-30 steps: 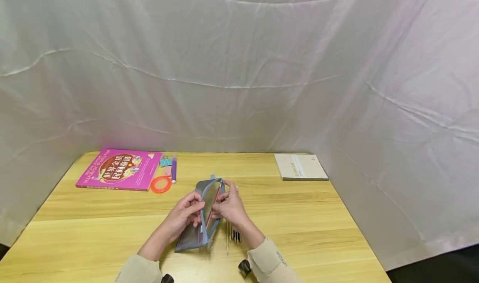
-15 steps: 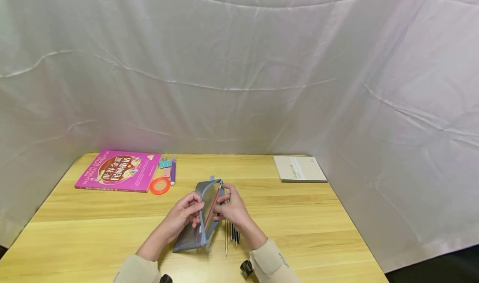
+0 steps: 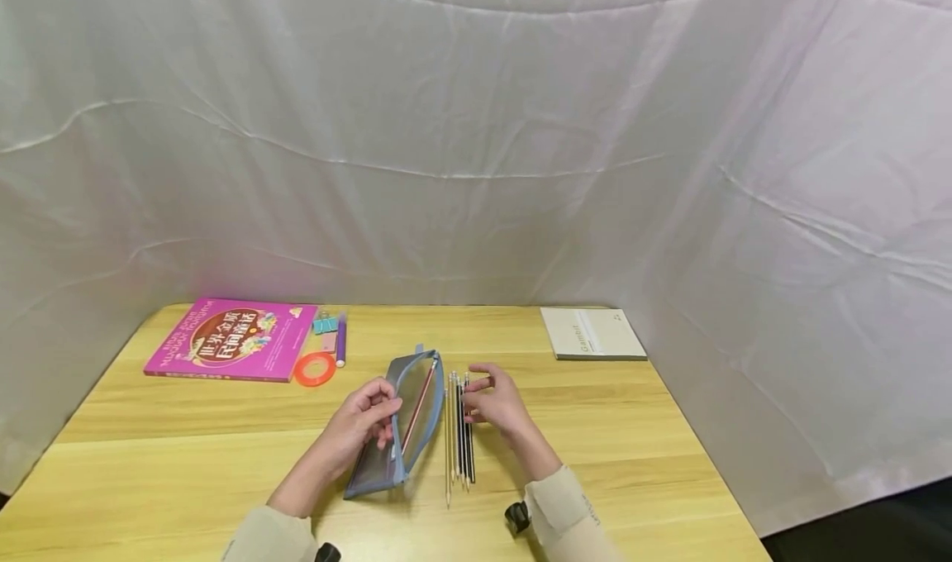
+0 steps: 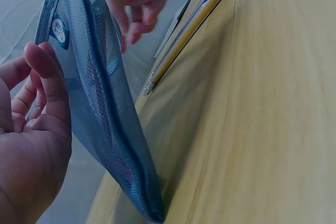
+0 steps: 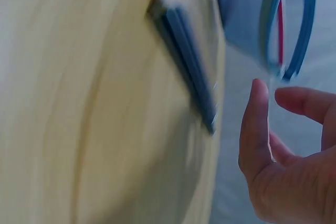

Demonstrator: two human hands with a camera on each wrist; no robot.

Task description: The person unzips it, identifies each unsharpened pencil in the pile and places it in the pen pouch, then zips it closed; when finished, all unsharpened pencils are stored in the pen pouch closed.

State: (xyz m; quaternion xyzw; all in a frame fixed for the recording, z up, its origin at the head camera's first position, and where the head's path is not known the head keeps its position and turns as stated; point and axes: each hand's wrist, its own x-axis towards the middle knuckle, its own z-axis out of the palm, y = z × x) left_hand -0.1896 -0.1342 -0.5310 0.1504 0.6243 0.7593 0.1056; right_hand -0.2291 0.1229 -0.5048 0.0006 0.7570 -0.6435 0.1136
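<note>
On one table (image 3: 640,430), left fingers (image 3: 375,401) clamp one pouch (image 3: 405,430); right fingers (image 3: 483,384) apart beside several pencils (image 3: 459,434).

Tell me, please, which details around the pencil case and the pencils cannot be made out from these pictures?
- Pencil case: beyond one red pencil, its contents are hidden by the mesh in the head view.
- Pencils on the table: too small in the head view to count; motion-blurred in the right wrist view.
- Left hand: its fingertips are hidden behind the case in the head view.
- Notebook: its cover text is too small.
</note>
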